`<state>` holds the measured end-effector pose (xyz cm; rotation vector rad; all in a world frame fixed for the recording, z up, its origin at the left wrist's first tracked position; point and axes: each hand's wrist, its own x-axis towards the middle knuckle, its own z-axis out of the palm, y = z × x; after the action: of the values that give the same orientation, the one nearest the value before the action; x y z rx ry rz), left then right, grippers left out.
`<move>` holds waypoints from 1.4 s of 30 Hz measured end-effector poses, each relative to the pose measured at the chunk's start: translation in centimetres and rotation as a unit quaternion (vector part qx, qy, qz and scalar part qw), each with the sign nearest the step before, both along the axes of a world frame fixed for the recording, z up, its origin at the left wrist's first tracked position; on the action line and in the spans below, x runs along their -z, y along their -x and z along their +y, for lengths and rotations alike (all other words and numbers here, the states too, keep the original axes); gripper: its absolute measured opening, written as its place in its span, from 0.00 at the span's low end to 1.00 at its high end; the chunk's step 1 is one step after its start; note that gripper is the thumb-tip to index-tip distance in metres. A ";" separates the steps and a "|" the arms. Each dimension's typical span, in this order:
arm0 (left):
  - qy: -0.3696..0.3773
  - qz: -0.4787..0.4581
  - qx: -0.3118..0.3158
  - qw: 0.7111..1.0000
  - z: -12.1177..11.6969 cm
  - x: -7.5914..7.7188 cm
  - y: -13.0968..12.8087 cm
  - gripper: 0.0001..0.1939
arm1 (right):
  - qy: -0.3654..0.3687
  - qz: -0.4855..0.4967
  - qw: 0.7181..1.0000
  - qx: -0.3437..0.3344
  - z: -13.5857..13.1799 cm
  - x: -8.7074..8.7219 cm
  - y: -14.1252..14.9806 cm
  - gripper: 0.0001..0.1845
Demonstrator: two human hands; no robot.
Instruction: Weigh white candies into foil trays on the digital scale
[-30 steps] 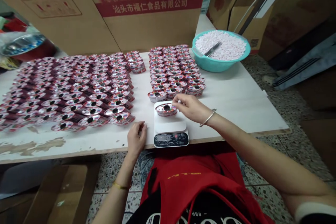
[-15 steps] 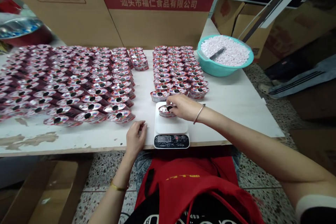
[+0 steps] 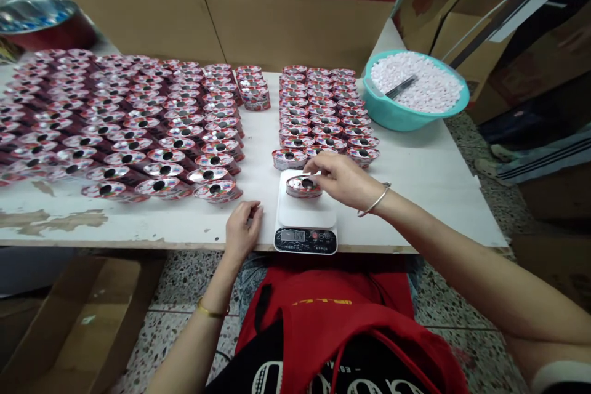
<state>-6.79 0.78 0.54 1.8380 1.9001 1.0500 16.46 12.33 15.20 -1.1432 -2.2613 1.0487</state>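
An oval red-and-white printed container (image 3: 303,188) with a dark hole in its top stands on a white kitchen scale (image 3: 307,217). The fingers of my right hand (image 3: 344,180) are bent over the container's right side, near the hole; whatever they pinch, if anything, is hidden. A dark number shows on the scale's display (image 3: 293,236). My left hand (image 3: 244,228) rests loosely curled on the table's front edge, left of the scale, with nothing seen in it.
Rows of matching containers (image 3: 215,191) fill the table's left side, and a smaller block of them (image 3: 323,120) stands behind the scale. A turquoise basin (image 3: 401,120) of small pale pieces, with metal tongs (image 3: 401,87), sits at the back right. Large cartons (image 3: 295,31) stand behind.
My right hand has drawn back slightly to the right, uncovering more of the container's top. My left hand stays curled on the edge. The camera view has shifted slightly.
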 end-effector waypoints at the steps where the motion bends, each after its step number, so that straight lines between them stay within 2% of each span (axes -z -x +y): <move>1: 0.000 0.000 -0.001 1.000 0.0 0.0 0.0 0.11 | 0.032 0.045 0.998 0.021 0.0 -0.1 -0.4 0.07; 3: -0.001 0.001 -0.002 1.000 0.0 0.0 0.0 0.11 | 0.127 0.148 0.978 0.077 0.1 -0.1 -1.3 0.05; 6: -0.003 0.003 -0.003 1.000 0.0 -0.1 -0.1 0.11 | 0.283 0.275 0.903 0.172 0.2 0.3 -3.3 0.07; 9: -0.002 0.006 -0.003 1.000 0.1 -0.1 -0.1 0.10 | 0.364 0.327 0.838 0.242 -0.2 1.5 -5.7 0.07; 11: 0.000 0.008 -0.003 1.000 0.1 -0.1 -0.1 0.10 | 0.383 0.324 0.825 0.263 -0.6 2.4 -6.9 0.08; 14: 0.001 0.012 -0.003 1.000 0.1 -0.1 -0.1 0.11 | 0.370 0.303 0.839 0.257 -1.4 3.2 -7.4 0.08; 18: -0.003 0.016 0.000 1.000 0.2 -0.1 -0.2 0.11 | 0.282 0.299 0.889 0.204 -1.9 2.9 -5.3 0.11; 22: -0.007 0.020 0.000 1.000 0.2 -0.2 -0.1 0.11 | 0.107 0.224 0.960 0.127 -2.0 2.2 -2.0 0.06; 24: -0.007 0.021 0.000 1.000 0.2 -0.1 -0.1 0.11 | 0.001 0.172 0.980 0.097 -2.2 2.3 -1.0 0.06; 26: -0.005 0.021 0.001 1.000 0.2 0.0 0.0 0.11 | -0.074 0.138 0.985 0.073 -2.5 2.7 -0.4 0.09; 28: -0.003 0.020 0.001 1.000 0.2 0.0 0.0 0.11 | -0.107 0.127 0.984 0.059 -2.6 3.3 -0.1 0.14; 34: 0.001 0.016 -0.002 1.000 0.2 0.0 0.0 0.11 | -0.093 0.131 0.987 0.030 -2.0 5.3 0.7 0.24; 36: 0.001 0.015 -0.003 1.000 0.2 -0.1 0.0 0.11 | -0.099 0.120 0.988 0.012 -1.9 5.4 0.9 0.27; 39: 0.002 0.012 -0.003 1.000 0.2 -0.2 0.0 0.11 | -0.145 0.097 0.985 0.008 -1.7 4.9 0.7 0.29; 42: 0.001 0.011 -0.005 1.000 0.2 -0.2 -0.1 0.11 | -0.192 0.093 0.975 0.062 -1.5 4.1 -0.5 0.27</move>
<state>-6.71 0.94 0.78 1.8488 1.9228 1.0357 16.99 10.87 11.07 -0.9622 -2.0947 0.6047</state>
